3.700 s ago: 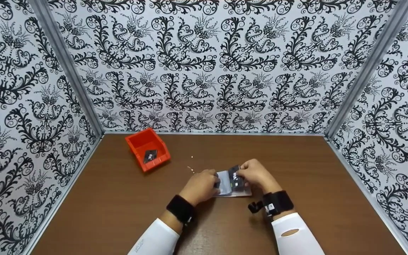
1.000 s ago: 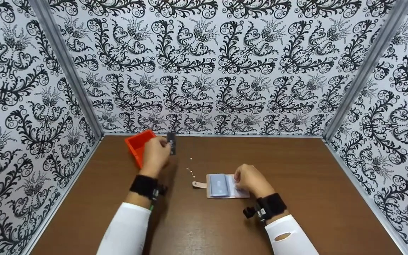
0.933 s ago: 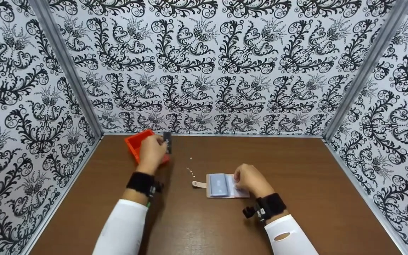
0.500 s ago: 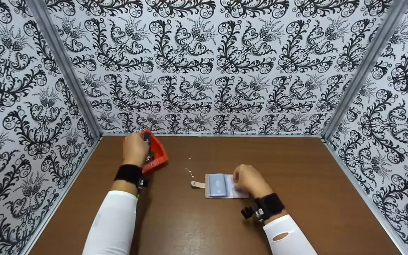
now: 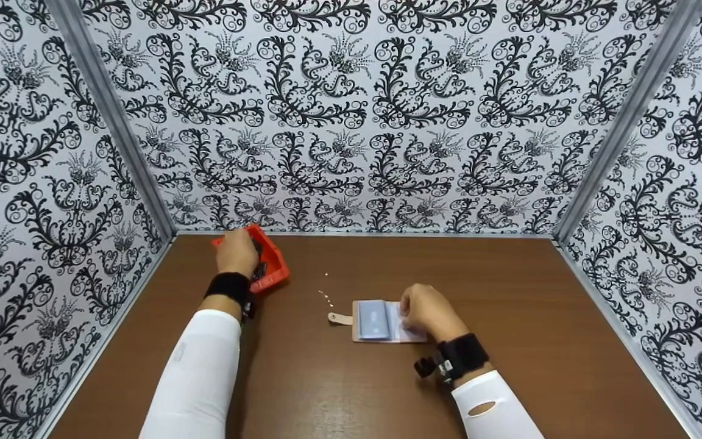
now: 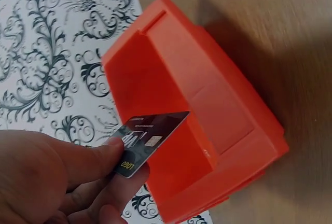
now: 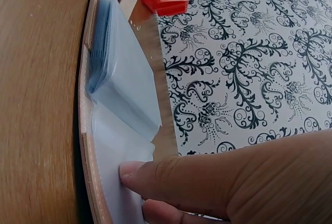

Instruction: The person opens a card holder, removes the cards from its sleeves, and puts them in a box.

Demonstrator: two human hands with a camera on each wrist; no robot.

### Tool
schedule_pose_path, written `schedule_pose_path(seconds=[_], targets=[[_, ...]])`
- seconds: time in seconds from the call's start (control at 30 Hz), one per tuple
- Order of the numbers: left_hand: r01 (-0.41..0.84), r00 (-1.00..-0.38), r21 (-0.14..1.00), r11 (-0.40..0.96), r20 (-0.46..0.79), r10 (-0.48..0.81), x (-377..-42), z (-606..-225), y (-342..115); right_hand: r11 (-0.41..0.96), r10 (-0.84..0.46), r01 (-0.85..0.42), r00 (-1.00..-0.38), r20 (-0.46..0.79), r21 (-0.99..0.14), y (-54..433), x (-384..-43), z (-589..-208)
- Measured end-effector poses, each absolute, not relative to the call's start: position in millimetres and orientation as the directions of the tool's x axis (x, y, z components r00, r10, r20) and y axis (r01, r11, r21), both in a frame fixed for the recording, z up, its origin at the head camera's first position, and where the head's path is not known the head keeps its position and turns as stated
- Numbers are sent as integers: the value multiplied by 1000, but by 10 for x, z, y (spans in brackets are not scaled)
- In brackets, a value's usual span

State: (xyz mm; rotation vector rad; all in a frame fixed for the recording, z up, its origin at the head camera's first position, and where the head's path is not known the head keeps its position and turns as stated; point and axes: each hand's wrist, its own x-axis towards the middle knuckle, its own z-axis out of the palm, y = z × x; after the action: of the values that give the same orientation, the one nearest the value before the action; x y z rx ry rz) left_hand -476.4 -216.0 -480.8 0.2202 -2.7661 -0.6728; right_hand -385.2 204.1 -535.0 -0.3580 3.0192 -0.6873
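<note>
My left hand point(image 5: 238, 251) pinches a black card point(image 6: 151, 138) between thumb and fingers. It hangs tilted at the mouth of the red plastic bin point(image 5: 275, 279), at the table's far left. Another dark patch shows inside the bin in the head view; whether it is a second card, I cannot tell. An open card holder point(image 5: 373, 320) with a stack of clear blue-tinted sleeves lies mid-table, its strap pointing left. Over its right half, my right hand point(image 5: 427, 310) has the thumb on a clear sleeve point(image 7: 116, 141) and another finger at the sleeve's edge, holding it.
Small pale specks point(image 5: 326, 297) lie on the brown wooden table point(image 5: 326, 390) between the bin and the card holder. Patterned walls point(image 5: 351, 122) rise at the back and both sides, the back one close behind the bin.
From both hands over the card holder, my left hand has gone left with a black card, now at the bin. My right hand stays on the holder; the card seen there earlier is gone.
</note>
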Motion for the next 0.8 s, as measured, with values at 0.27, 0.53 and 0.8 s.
schedule_pose_path(seconds=[0.27,0.53,0.8], targets=[[-141,-961,400,906,163,-222,-4864,-4905,-2044,874,-222,-203,-975,9,-442,2027,-3850,-5337],[-161,-964,379,911,139,-228,-4849,-4938,-2006,874,-223,-204,-975,10,-441,2031,-3850,-5309],[-147,-976,338,930,103,-191,-4862,-4992,-1960,872,-221,-214,-975,36,-440,2053,-3830,-5329]])
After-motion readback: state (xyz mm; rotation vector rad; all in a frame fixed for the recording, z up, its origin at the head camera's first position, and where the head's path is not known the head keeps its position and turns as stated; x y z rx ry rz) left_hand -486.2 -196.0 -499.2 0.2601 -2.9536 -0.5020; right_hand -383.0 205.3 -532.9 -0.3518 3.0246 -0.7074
